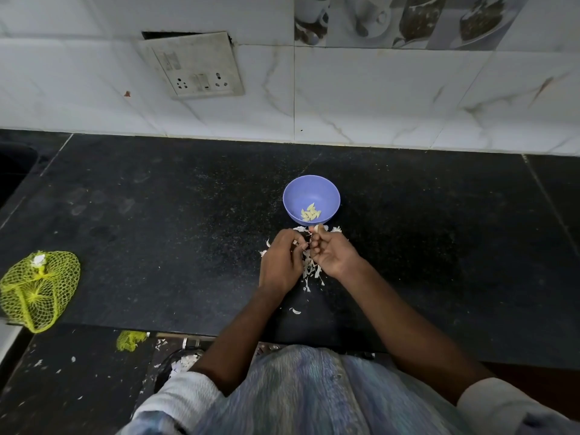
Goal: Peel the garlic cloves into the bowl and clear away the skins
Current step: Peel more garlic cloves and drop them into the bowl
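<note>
I see a periwinkle-blue bowl (pixel 311 196) holding pale yellow peeled cloves (pixel 310 212). The counter (pixel 157 215) is black with fine white speckles. White papery skins (pixel 310 268) lie near the bowl. At the left sits a yellow-green mesh bag (pixel 37 290). The far wall tiles (pixel 376 98) are white with grey-brown marble veining.

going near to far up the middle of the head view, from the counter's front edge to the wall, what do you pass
stray skin flake → pile of garlic skins between left hand and right hand → garlic clove in the right hand's fingertips → blue bowl with peeled cloves → bare black counter → tiled wall
</note>
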